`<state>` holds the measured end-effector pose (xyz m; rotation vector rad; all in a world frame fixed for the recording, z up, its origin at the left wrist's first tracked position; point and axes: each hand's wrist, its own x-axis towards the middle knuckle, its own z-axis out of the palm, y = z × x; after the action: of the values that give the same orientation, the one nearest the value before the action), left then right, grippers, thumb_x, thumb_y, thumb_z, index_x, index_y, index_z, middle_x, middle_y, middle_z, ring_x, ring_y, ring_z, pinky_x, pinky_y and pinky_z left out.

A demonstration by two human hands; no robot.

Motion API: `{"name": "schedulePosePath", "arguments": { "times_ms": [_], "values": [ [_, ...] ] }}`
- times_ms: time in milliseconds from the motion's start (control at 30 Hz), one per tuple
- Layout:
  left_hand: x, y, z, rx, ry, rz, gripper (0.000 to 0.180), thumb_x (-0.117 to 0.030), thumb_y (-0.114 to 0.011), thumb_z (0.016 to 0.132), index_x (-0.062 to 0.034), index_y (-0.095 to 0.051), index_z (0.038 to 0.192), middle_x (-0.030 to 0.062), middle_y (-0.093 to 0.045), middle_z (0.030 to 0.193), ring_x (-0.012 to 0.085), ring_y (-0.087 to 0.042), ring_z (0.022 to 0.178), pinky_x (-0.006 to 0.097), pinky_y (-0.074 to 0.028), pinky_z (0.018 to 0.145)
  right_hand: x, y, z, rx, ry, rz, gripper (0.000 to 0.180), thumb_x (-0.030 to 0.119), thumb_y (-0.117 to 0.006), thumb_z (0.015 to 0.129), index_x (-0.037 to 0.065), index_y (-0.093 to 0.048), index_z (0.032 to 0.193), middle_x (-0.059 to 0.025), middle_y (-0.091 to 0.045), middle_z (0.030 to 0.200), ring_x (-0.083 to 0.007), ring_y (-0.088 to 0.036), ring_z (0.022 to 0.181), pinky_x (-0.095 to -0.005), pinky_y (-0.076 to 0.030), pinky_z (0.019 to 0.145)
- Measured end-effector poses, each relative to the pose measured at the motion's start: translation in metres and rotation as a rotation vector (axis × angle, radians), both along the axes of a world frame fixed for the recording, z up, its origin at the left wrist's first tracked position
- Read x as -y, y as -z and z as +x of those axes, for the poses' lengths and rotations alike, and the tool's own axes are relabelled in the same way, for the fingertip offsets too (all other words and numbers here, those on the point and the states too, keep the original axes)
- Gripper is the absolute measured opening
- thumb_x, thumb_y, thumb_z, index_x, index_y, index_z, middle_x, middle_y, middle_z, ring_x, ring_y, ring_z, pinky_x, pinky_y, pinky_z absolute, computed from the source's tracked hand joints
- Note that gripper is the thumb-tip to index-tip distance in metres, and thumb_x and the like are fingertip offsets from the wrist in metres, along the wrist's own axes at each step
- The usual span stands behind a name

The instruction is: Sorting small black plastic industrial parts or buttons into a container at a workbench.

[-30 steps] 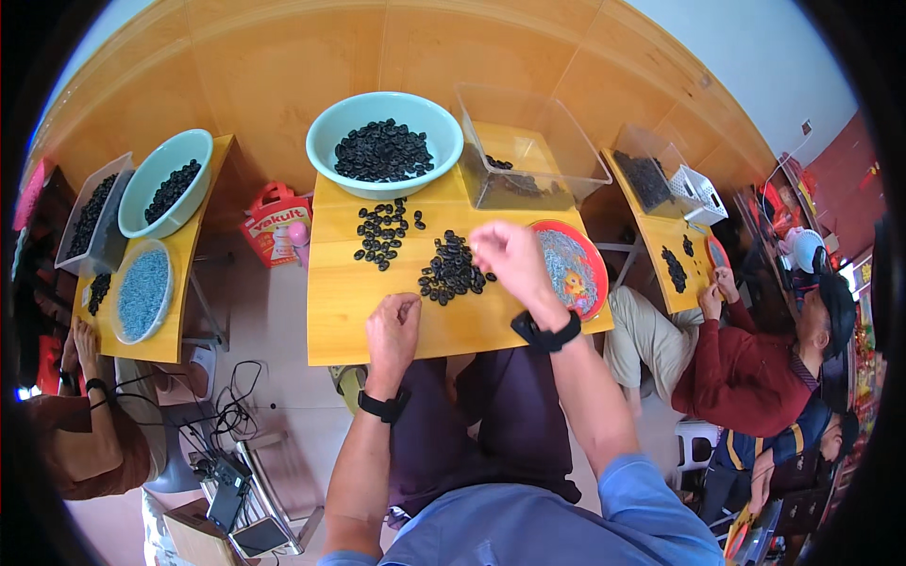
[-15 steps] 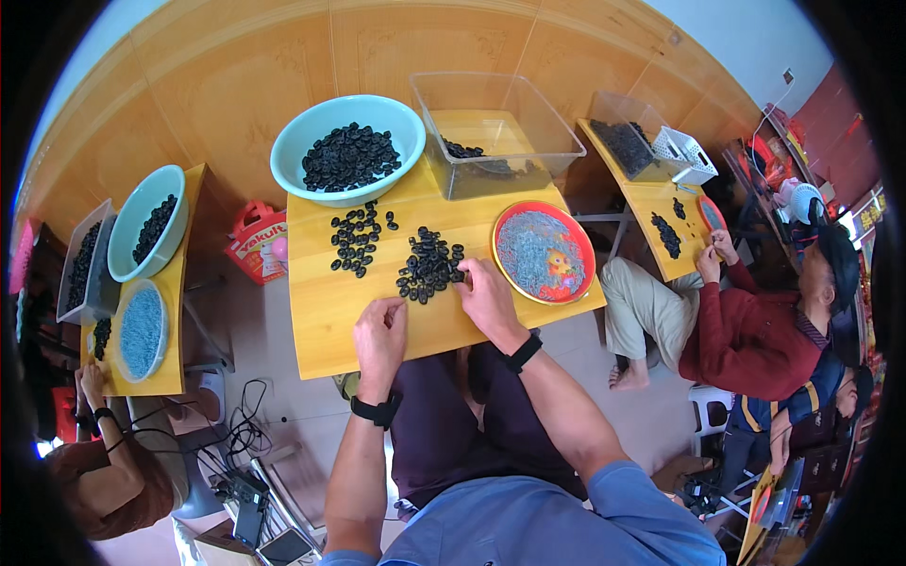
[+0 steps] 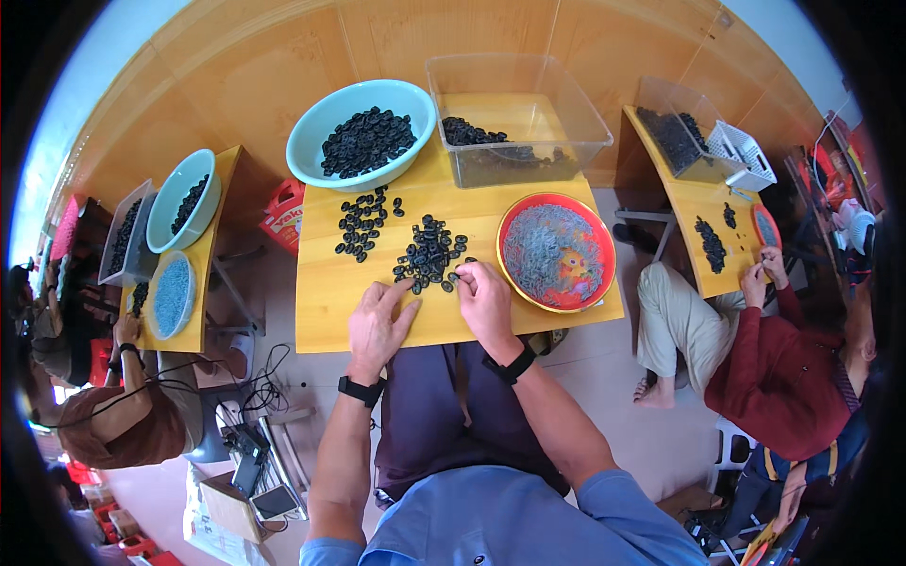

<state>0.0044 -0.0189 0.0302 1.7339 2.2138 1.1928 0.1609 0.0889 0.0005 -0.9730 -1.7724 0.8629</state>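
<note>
Small black oval pieces (image 3: 427, 253) lie in a pile on the yellow wooden table in front of me. My left hand (image 3: 379, 325) rests at the pile's near left edge, thumb and fingers apart, a fingertip beside a black piece. At the pile's near right edge, my right hand (image 3: 484, 300) pinches what looks like a single black oval piece (image 3: 454, 276) between thumb and forefinger. Just right of it sits a round red tray (image 3: 610, 255) covered with many small, thin grey pieces, too fine to tell apart. A looser group of black pieces (image 3: 362, 224) lies further left.
A light blue basin (image 3: 296, 141) of black pieces stands at the table's back left. Beside it is a clear plastic bin (image 3: 566, 104), partly filled. People work at similar tables on the left (image 3: 222, 245) and right (image 3: 661, 189). Cables (image 3: 264, 382) trail at lower left.
My left hand has gone from closed fingers to spread ones, now reaching the pile. My right hand stays pinched at the pile's right edge. The whole view has shifted slightly.
</note>
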Motion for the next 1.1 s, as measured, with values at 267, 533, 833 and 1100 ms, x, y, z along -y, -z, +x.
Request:
{"name": "schedulePosePath", "arguments": {
  "times_ms": [267, 533, 833, 1100],
  "values": [
    [0.0, 0.005, 0.003, -0.119, -0.025, -0.065, 0.03, -0.019, -0.076, 0.083, -0.0115, -0.071, 0.111, 0.0071, -0.057, 0.08, 0.0242, -0.059, 0.073, 0.037, -0.05, 0.067, -0.002, -0.008, 0.005, 0.071, -0.08, 0.097, 0.013, -0.004, -0.068, 0.081, 0.003, -0.067, 0.092, -0.0102, -0.061, 0.079, -0.0257, -0.063, 0.068, -0.0361, -0.049, 0.061],
    [-0.007, 0.0, 0.007, -0.07, -0.116, -0.116, 0.03, -0.021, -0.074, 0.084, -0.0128, -0.071, 0.113, 0.0058, -0.055, 0.076, 0.0226, -0.057, 0.067, 0.036, -0.049, 0.061, 0.008, -0.019, 0.0, 0.335, -0.23, 0.269, 0.027, 0.008, -0.072, 0.081, 0.011, -0.074, 0.108, -0.0087, -0.054, 0.08, -0.0278, -0.06, 0.071, -0.0417, -0.048, 0.063],
    [-0.006, 0.004, 0.004, -0.075, -0.089, -0.102, 0.022, -0.021, -0.072, 0.087, -0.0155, -0.074, 0.108, 0.0063, -0.055, 0.078, 0.0237, -0.059, 0.068, 0.037, -0.05, 0.059, 0.009, -0.019, 0.003, 0.286, -0.169, 0.25, 0.019, 0.005, -0.066, 0.085, 0.007, -0.07, 0.103, -0.0108, -0.055, 0.083, -0.0314, -0.06, 0.072, -0.0436, -0.049, 0.064],
    [-0.018, 0.005, 0.003, -0.153, -0.077, -0.084, 0.015, -0.023, -0.074, 0.087, -0.0141, -0.074, 0.099, 0.0065, -0.056, 0.081, 0.0252, -0.062, 0.072, 0.038, -0.051, 0.06, 0.009, -0.015, 0.006, 0.183, -0.093, 0.234, 0.018, 0.0, -0.068, 0.082, 0.005, -0.068, 0.099, -0.0115, -0.059, 0.084, -0.0322, -0.063, 0.077, -0.0413, -0.05, 0.065]
  ]
}}
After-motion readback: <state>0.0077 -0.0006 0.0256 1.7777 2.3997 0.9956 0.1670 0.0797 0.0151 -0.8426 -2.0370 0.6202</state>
